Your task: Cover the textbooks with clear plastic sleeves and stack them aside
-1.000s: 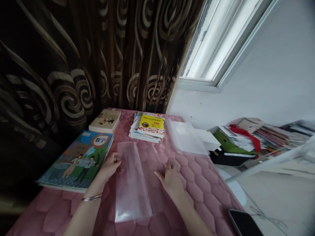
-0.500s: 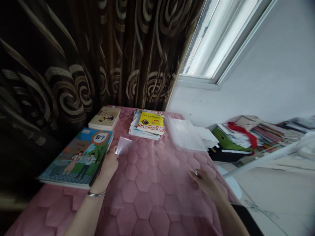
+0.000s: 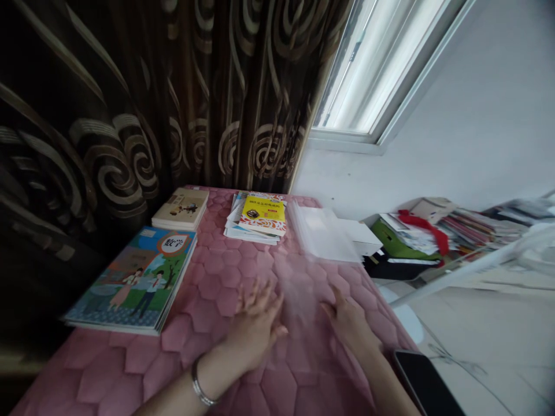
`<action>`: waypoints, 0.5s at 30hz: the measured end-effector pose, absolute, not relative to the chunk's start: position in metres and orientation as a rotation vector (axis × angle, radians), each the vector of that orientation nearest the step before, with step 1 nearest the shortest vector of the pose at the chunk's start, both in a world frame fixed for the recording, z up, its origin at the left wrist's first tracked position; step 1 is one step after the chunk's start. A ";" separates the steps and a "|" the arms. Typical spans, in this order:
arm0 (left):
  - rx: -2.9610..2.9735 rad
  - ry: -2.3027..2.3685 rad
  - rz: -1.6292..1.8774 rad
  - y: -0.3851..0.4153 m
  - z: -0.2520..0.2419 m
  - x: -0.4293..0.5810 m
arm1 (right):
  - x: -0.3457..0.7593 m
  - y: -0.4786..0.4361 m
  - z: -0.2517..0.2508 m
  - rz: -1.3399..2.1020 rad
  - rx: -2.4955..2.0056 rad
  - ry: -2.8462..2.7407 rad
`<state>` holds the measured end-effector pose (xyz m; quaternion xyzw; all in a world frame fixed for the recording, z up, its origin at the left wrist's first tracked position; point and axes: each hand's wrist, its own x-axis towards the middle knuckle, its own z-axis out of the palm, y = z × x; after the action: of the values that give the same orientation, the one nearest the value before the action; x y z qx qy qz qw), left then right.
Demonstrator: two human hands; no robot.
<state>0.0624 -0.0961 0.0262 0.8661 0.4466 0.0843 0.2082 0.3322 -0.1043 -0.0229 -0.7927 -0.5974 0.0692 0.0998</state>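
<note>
My left hand point(image 3: 255, 328), with a silver bangle at the wrist, is spread open over the middle of the pink quilted tablecloth point(image 3: 217, 370). Under and beside it lies a clear plastic sheet point(image 3: 299, 294), faint and hard to trace at its edges. To the right, my right hand point(image 3: 349, 323) rests by the sheet, thumb and index finger apart; its other fingers are partly hidden. Left of the hands is a stack of textbooks point(image 3: 134, 277) with a blue-green illustrated cover. Beyond them sits a pile of clear plastic covers point(image 3: 323, 234).
Tan books point(image 3: 182, 209) and a pile topped by a yellow booklet point(image 3: 263, 208) stand at the back. A white box point(image 3: 362, 237) is beside the covers. A phone point(image 3: 427, 381) lies at the right edge. Papers point(image 3: 472, 234) fill a low shelf; a dark curtain point(image 3: 195, 86) hangs behind.
My left hand has let go of the plastic film beside the textbooks and moved right, fingers now spread. My right hand has shifted slightly and its pinch has loosened.
</note>
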 end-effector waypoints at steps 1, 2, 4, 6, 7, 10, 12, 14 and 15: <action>2.420 1.192 0.208 -0.098 0.018 0.067 | 0.331 -0.105 -0.022 0.226 -2.351 -1.779; 2.429 1.165 0.180 -0.098 0.009 0.069 | 0.331 -0.106 -0.022 0.257 -2.353 -1.780; 2.447 1.154 0.150 -0.097 -0.008 0.066 | 0.333 -0.109 -0.019 0.298 -2.374 -1.759; 2.478 1.151 0.176 -0.095 -0.021 0.061 | 0.336 -0.108 -0.013 0.223 -2.425 -1.748; 2.493 1.147 0.191 -0.095 -0.025 0.059 | 0.336 -0.105 -0.008 0.149 -2.422 -1.748; 2.500 1.149 0.186 -0.094 -0.026 0.057 | 0.327 -0.077 0.011 0.084 -2.164 -1.733; 2.487 1.144 0.173 -0.094 -0.022 0.059 | 0.315 -0.044 0.023 0.321 -1.941 -1.623; 2.476 1.139 0.166 -0.093 -0.018 0.060 | 0.301 -0.003 0.031 0.636 -1.798 -1.415; 2.472 1.136 0.160 -0.093 -0.017 0.060 | 0.294 0.018 0.033 0.761 -1.761 -1.260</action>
<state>0.0600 -0.0929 -0.0171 0.8875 0.4077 0.0574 0.2069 0.2943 0.0179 0.0331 -0.6997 -0.5005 0.3023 0.4106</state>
